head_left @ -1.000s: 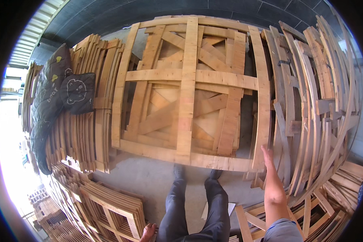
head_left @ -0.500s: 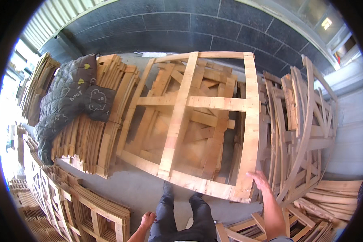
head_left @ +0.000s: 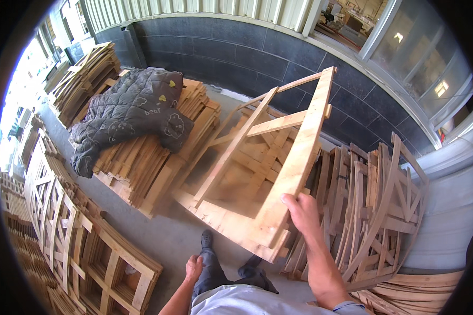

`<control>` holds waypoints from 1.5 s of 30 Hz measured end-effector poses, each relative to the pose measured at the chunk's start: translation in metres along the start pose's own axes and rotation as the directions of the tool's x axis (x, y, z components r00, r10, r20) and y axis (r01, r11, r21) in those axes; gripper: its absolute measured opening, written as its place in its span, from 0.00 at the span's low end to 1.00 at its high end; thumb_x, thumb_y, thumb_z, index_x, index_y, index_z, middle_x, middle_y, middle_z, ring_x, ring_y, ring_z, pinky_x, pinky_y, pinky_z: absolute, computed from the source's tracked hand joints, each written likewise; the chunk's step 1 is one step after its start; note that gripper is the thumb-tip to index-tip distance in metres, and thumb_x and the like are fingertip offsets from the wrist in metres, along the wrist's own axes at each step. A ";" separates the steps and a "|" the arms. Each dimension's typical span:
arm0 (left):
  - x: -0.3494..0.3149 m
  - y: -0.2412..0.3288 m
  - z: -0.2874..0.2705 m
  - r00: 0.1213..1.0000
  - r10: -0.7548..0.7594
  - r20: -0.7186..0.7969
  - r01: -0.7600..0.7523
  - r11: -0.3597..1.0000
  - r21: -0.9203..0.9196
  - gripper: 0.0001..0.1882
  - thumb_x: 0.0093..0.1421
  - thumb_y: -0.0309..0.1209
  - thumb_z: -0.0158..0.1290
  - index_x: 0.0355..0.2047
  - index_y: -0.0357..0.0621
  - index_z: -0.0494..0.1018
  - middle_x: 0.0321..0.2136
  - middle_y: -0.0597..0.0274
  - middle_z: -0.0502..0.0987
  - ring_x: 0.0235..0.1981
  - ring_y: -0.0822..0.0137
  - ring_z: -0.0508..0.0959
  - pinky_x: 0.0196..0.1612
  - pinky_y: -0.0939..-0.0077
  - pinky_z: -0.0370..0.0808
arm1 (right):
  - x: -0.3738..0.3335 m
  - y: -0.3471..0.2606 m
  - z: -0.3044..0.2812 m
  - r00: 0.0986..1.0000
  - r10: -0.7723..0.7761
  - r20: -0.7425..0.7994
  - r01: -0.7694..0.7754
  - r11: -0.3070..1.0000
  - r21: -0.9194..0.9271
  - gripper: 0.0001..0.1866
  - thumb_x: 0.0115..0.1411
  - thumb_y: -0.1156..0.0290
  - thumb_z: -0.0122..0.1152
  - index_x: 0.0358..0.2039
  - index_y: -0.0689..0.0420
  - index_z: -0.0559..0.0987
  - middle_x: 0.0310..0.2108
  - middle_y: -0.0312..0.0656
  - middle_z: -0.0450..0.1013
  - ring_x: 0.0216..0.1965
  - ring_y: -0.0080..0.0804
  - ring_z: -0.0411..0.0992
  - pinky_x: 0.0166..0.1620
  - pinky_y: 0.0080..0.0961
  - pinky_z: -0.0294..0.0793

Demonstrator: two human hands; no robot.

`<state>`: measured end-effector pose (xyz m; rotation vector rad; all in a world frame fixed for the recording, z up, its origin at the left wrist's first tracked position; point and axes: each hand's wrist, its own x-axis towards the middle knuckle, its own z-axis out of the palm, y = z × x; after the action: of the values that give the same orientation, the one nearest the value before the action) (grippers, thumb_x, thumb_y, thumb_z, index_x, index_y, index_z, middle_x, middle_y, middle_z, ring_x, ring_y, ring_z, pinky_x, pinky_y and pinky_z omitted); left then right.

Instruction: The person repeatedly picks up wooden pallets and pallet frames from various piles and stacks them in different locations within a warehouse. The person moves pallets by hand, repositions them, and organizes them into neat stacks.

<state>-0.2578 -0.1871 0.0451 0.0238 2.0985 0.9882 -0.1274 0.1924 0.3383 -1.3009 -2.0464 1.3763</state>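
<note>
My right hand grips the edge of the right-hand board of a pale wooden frame, with the thumb on top. The frame is tilted, its right side raised and its left side low. Through its gaps show more crossed boards lying beneath it. My left hand hangs beside my left thigh, its fingers curled in and nothing visible in them.
A dark quilted cover lies over a plank stack on the left. Lattice frames stand at the near left. Slatted frames lean on the right. Behind runs a dark tiled wall.
My right hand has closed on the frame's right board and raised that side, tilting the frame. My view has shifted. The left hand still hangs by my thigh.
</note>
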 end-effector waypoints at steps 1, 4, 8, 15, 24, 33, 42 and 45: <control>0.008 0.015 -0.009 1.000 0.018 -0.018 -0.016 0.995 0.100 0.20 0.62 0.38 0.50 0.46 0.32 0.73 0.37 0.47 0.79 0.34 0.54 0.82 0.42 0.62 0.77 | 0.007 -0.014 0.017 1.000 -0.016 -0.011 0.015 0.997 -0.080 0.21 0.58 0.59 0.58 0.34 0.69 0.81 0.25 0.46 0.77 0.29 0.29 0.75 0.34 0.28 0.72; 0.026 0.061 -0.040 0.922 0.348 -0.171 -0.310 0.927 0.210 0.23 0.60 0.35 0.53 0.52 0.34 0.68 0.46 0.43 0.75 0.41 0.52 0.79 0.48 0.60 0.74 | 0.033 -0.053 0.082 0.975 -0.223 -0.021 0.213 0.953 -0.216 0.22 0.57 0.57 0.59 0.30 0.70 0.79 0.20 0.49 0.75 0.23 0.34 0.75 0.28 0.33 0.71; 0.055 0.122 -0.097 0.872 0.433 -0.229 -0.412 0.901 0.137 0.34 0.57 0.29 0.57 0.61 0.36 0.57 0.56 0.43 0.65 0.50 0.52 0.73 0.51 0.59 0.72 | 0.072 -0.111 0.175 0.831 -0.546 0.110 0.411 0.467 -0.783 0.22 0.59 0.57 0.57 0.18 0.64 0.77 0.14 0.49 0.72 0.18 0.36 0.73 0.22 0.34 0.68; 0.107 0.169 -0.165 0.755 0.576 -0.314 -0.579 0.810 0.093 0.47 0.52 0.24 0.62 0.68 0.42 0.48 0.63 0.46 0.55 0.64 0.49 0.59 0.58 0.57 0.66 | 0.141 -0.185 0.307 0.947 -0.015 0.321 0.110 0.953 -0.281 0.30 0.61 0.48 0.51 0.17 0.64 0.78 0.14 0.48 0.73 0.15 0.37 0.71 0.21 0.35 0.67; 0.175 0.179 -0.239 0.818 0.214 -0.534 -0.406 0.873 -0.272 0.42 0.62 0.42 0.52 0.69 0.38 0.46 0.65 0.43 0.56 0.64 0.50 0.60 0.63 0.56 0.59 | 0.114 -0.119 0.418 0.778 -0.350 0.521 0.225 0.930 0.289 0.27 0.63 0.50 0.55 0.45 0.65 0.77 0.43 0.58 0.76 0.45 0.49 0.76 0.46 0.40 0.74; 0.207 0.095 -0.234 0.931 0.187 -0.314 -0.177 0.982 0.060 0.29 0.63 0.41 0.52 0.57 0.31 0.65 0.53 0.44 0.71 0.54 0.55 0.71 0.58 0.63 0.66 | -0.066 0.319 0.261 0.722 0.572 0.389 -0.507 0.820 -0.265 0.24 0.57 0.46 0.54 0.26 0.57 0.80 0.26 0.46 0.77 0.29 0.38 0.74 0.33 0.40 0.72; 0.172 0.012 -0.108 0.972 -0.073 0.224 -0.016 0.928 0.371 0.24 0.60 0.40 0.53 0.49 0.34 0.72 0.33 0.55 0.79 0.31 0.66 0.77 0.37 0.71 0.75 | -0.259 0.475 0.098 0.426 0.903 -0.063 -0.878 0.429 0.210 0.19 0.60 0.59 0.56 0.37 0.66 0.77 0.31 0.48 0.79 0.27 0.38 0.79 0.27 0.33 0.77; 0.152 0.007 -0.083 0.936 -0.148 0.320 -0.016 0.889 0.459 0.24 0.60 0.40 0.53 0.49 0.33 0.72 0.33 0.56 0.79 0.31 0.67 0.78 0.37 0.71 0.75 | -0.251 0.478 0.118 0.418 0.908 -0.023 -0.839 0.396 0.372 0.15 0.58 0.61 0.58 0.34 0.63 0.76 0.27 0.45 0.77 0.24 0.35 0.76 0.23 0.33 0.74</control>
<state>-0.4189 -0.1861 -0.0189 0.3386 1.9359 0.3904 0.1551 -0.0304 -0.0814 -2.4165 -0.8009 1.6991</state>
